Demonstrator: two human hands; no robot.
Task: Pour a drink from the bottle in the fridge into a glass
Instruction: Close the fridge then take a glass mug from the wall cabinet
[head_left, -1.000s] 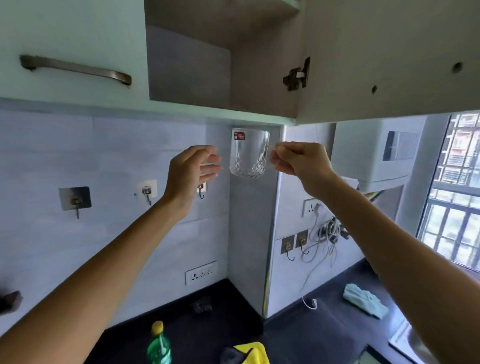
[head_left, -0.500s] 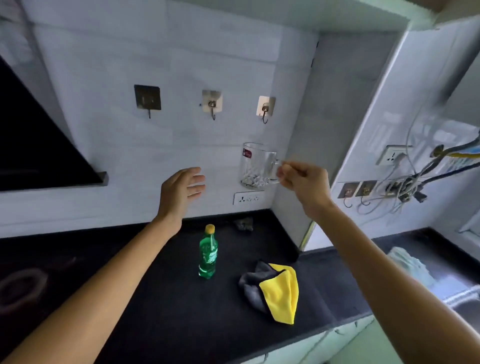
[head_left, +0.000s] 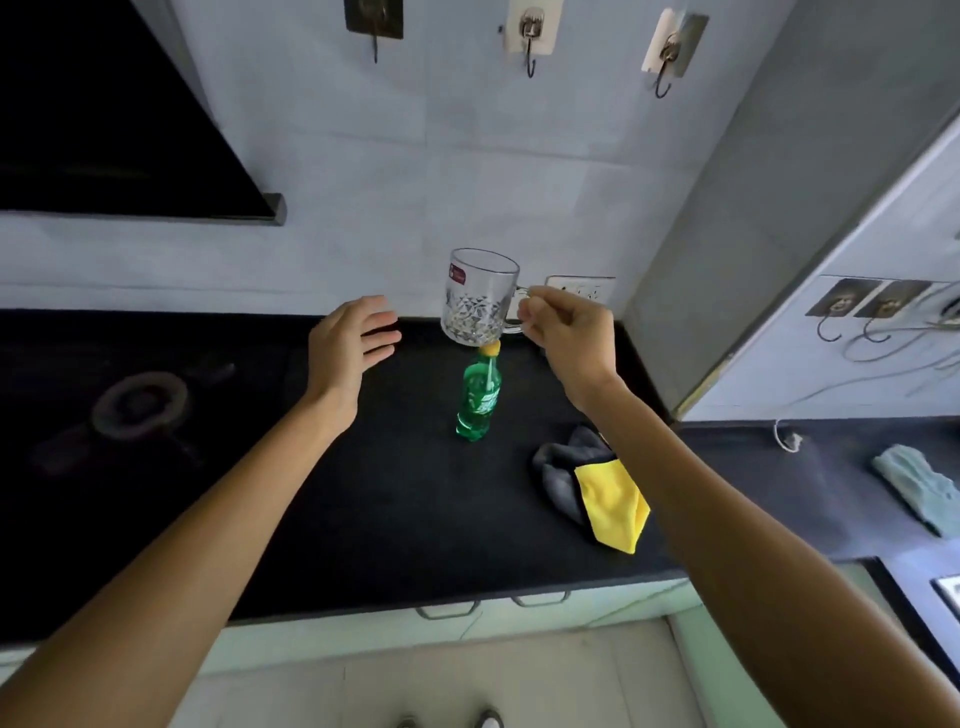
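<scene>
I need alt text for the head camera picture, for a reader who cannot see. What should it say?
The right hand holds an empty glass mug by its handle above a black counter, where a capped green bottle stands. The left hand hovers open beside the mug; a yellow cloth lies nearby.

A bottle (head_left: 479, 395) is standing upright in the middle of the surface (head_left: 363, 493), with a cloth (head_left: 597, 488) lying to its right, nearer the front edge. The glass (head_left: 478, 301) is hanging above the bottle's cap, its handle pinched by the right hand (head_left: 566, 332) beside it; the left hand (head_left: 348, 348) is hovering to its left. A burner (head_left: 140, 400) is sitting far left.
</scene>
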